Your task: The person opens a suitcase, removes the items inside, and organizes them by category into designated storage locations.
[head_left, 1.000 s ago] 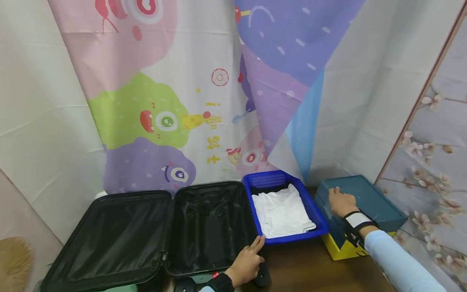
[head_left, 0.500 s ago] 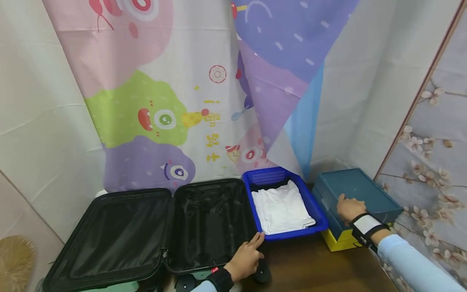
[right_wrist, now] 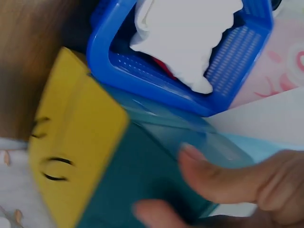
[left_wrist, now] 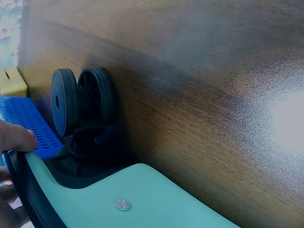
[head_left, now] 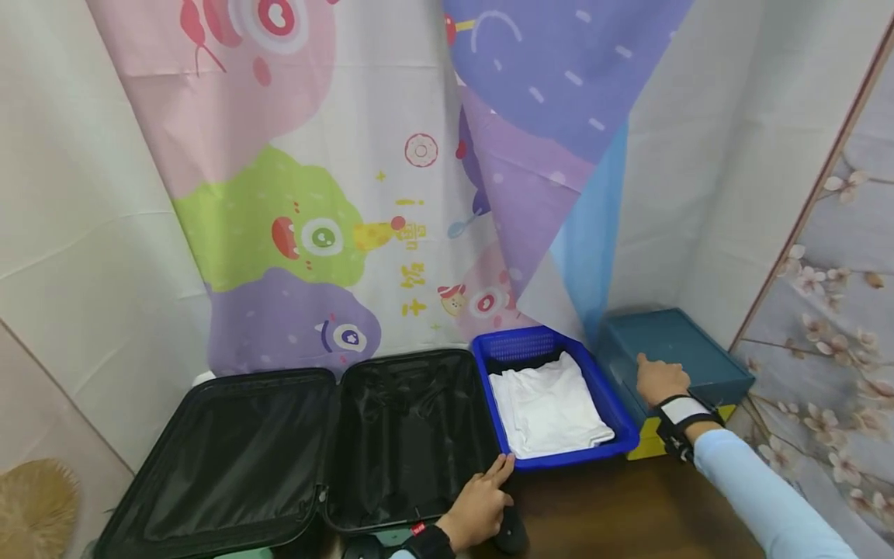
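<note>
My left hand grips the front right corner of an open black-lined suitcase. In the left wrist view its thumb lies over the dark rim, above the mint-green shell. Two of its fingers reach the near left corner of a blue basket holding a folded white cloth garment. At the right, my right hand is at the near left part of a teal box with a yellow lower part. The right wrist view shows thumb and a blurred finger spread over the teal surface.
The suitcase's other half lies open at the left. Brown wooden tabletop spreads in front of basket and box. A patterned curtain hangs close behind. Black wheels stick out from the suitcase. A straw-coloured round object is at far left.
The teal and yellow box has moved back, away from the table's front, with my right hand at it. My left hand stays at the suitcase corner. The head view shifts slightly.
</note>
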`<state>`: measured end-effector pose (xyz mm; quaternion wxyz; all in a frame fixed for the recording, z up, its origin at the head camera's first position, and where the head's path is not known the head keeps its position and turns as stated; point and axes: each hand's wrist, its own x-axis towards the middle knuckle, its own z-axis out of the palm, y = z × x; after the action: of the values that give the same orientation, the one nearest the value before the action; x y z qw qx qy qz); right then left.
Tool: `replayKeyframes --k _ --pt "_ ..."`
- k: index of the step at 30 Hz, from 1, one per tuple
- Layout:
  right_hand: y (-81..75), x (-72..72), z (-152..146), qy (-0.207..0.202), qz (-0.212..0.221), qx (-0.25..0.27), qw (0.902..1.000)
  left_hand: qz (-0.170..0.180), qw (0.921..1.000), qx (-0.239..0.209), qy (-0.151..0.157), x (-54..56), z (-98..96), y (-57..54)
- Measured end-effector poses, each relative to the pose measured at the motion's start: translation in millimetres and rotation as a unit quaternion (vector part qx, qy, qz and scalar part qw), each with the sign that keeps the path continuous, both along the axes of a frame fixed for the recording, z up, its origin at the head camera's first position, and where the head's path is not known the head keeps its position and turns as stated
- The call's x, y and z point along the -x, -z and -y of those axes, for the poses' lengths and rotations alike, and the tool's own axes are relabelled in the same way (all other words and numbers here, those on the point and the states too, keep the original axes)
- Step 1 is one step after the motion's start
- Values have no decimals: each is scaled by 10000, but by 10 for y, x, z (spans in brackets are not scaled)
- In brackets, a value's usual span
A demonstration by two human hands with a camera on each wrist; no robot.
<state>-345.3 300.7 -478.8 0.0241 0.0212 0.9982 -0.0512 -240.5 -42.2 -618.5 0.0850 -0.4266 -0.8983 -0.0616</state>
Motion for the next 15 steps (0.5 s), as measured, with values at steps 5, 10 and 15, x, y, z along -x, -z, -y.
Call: replayKeyframes --k 5,10,15 --pt "194 90 21 332 -608 168 9975 -8 9999 -83 117 -32 -35 23" --pt "212 41 63 232 -1154 345 9924 -77 10000 -33 35 -21 -23 42" --pt "108 -67 112 134 -1205 332 9921 -135 9999 -24 -36 14 8 46"
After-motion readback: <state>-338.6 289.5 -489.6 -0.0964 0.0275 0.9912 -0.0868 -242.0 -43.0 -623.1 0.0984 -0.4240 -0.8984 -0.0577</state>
